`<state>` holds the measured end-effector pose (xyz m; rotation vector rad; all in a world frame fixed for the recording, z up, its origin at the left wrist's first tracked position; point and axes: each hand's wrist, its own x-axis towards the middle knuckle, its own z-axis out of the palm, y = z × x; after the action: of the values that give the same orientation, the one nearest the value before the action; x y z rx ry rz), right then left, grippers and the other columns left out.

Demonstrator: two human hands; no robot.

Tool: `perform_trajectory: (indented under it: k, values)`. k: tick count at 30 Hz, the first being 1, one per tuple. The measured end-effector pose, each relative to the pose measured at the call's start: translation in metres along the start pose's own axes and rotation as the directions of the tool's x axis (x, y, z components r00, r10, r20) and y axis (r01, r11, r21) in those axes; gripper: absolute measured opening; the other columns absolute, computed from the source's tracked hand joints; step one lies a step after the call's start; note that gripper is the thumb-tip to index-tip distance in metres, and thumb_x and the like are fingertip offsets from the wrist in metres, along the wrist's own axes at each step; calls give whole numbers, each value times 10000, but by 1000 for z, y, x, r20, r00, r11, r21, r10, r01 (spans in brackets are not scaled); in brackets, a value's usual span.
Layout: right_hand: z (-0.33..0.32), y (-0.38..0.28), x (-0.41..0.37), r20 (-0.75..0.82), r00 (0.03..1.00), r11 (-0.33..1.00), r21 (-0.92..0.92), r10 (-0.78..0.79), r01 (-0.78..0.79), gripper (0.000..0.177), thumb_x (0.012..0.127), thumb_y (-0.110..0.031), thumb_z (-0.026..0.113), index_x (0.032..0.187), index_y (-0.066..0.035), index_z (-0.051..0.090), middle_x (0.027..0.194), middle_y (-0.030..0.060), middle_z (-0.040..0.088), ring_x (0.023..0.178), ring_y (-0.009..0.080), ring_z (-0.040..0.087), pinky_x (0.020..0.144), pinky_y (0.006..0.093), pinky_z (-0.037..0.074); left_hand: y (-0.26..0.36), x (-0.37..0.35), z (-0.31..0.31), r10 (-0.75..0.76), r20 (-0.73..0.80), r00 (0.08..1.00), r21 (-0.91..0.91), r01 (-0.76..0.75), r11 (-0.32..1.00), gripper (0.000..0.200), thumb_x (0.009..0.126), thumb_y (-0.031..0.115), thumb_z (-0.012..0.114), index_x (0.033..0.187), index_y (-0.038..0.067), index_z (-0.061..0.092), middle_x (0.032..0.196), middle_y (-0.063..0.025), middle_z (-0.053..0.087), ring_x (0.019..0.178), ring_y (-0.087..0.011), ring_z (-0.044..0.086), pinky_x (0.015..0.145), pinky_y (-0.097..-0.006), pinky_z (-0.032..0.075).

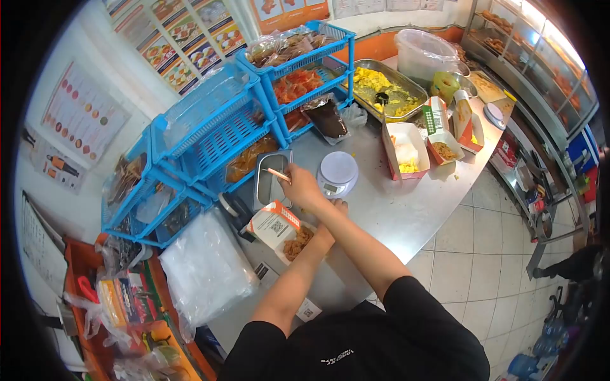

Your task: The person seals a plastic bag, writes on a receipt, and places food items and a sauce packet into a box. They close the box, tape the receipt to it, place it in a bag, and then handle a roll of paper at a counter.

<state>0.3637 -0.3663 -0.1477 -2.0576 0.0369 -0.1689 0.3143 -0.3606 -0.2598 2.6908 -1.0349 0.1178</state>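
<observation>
The right hand pinches a thin stick over a steel pan beside the blue racks at the tabletop's back edge, with a white scale just beside it. Nearer the front edge, an open carton holds fried pieces. The left hand is mostly hidden under the right forearm, so its grip cannot be told.

Blue racks, scale, perhaps bags

A fast-food shop is shown — a stainless-steel surface is loaded with blue plastic tiered racks of bagged food and red-and-white cardboard takeaway boxes; laminated picture-menu posters are hung on the wall, and fried items are kept in a glass-fronted display case.
</observation>
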Motion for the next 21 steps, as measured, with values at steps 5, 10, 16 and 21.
perform_trajectory:
  k: [5, 10, 16, 21]
  values:
    - [-97, -9, -44, -548, 800, 969, -120, -244, 214, 169, 764, -70, 638, 905, -9, 567, 932, 172, 566, 924, 350, 526, 828, 423, 412, -3, 2, 18, 69, 19, 997, 197, -71, 978, 242, 830, 159, 495, 1002, -6, 536, 1076, -157, 537, 1046, -302, 504, 912, -395, 385]
    - [-168, 57, -40, -603, 797, 993, 106, 19, 56, 68, 837, -41, 579, 827, 25, 580, 722, 101, 597, 690, 164, 568, 637, 265, 442, 4, 1, -15, -97, 35, 995, -218, 102, 971, 244, 724, -61, 486, 961, -37, 540, 994, -199, 549, 997, -365, 515, 861, -436, 425]
    - [-175, 85, -84, -596, 798, 995, 88, 85, -40, 111, 870, -82, 541, 837, 17, 578, 685, 71, 573, 627, 126, 502, 590, 266, 412, 6, 8, -33, -109, 90, 990, -386, 136, 912, 217, 741, 4, 547, 956, 17, 579, 999, -202, 567, 946, -385, 546, 800, -437, 453]
    - [-175, 111, -99, -786, 613, 996, 30, 78, -88, 166, 841, -120, 594, 932, 17, 571, 716, 86, 561, 663, 166, 521, 610, 301, 424, 55, 21, 2, 209, -267, 941, -368, -300, 880, 341, 790, 90, 553, 1120, 6, 561, 1177, -169, 543, 1089, -334, 513, 909, -426, 430]
